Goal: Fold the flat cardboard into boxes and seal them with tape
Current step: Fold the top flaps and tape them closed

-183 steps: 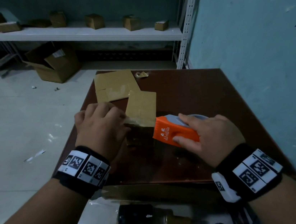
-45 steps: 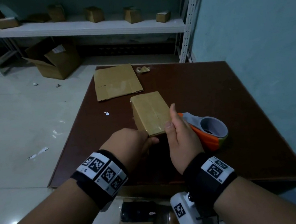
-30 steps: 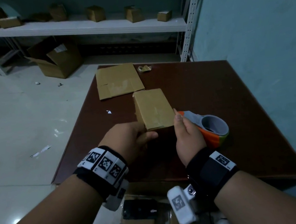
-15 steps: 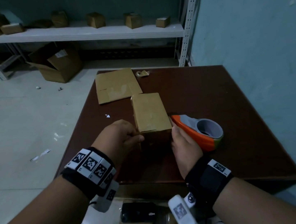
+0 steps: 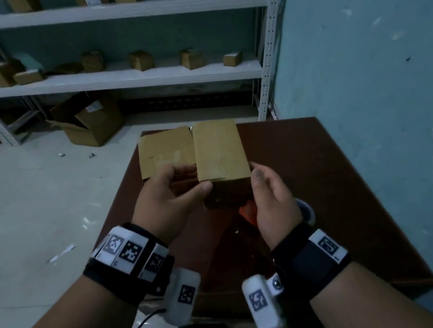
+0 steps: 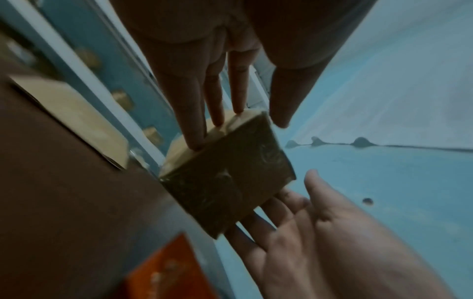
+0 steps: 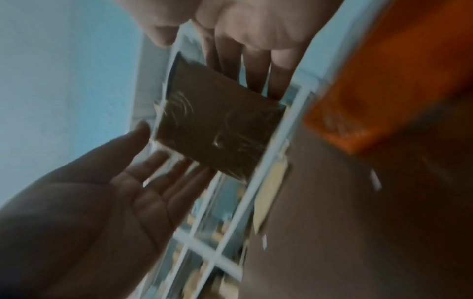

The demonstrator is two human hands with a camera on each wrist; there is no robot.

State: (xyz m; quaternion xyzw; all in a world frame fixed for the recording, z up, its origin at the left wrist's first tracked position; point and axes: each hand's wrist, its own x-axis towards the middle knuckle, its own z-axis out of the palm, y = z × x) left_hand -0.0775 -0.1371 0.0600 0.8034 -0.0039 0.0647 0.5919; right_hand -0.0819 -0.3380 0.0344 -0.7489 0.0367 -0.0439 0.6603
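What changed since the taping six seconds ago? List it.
The right hand has let go of the orange tape dispenser, which now lies on the table. Both hands have lifted the taped box off it; the left hand steadies its side. The flat cardboard stayed put.

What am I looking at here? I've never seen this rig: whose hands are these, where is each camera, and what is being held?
No robot: a person works bare-handed, with a camera on the head and one on each wrist. The head view looks down on a brown table. The left hand and right hand hold a taped cardboard box between straight fingers, lifted off the table. Each wrist view looks along its hand at the box's dark end. On the table lie flat cardboard and an orange tape dispenser, mostly hidden behind the right hand in the head view.
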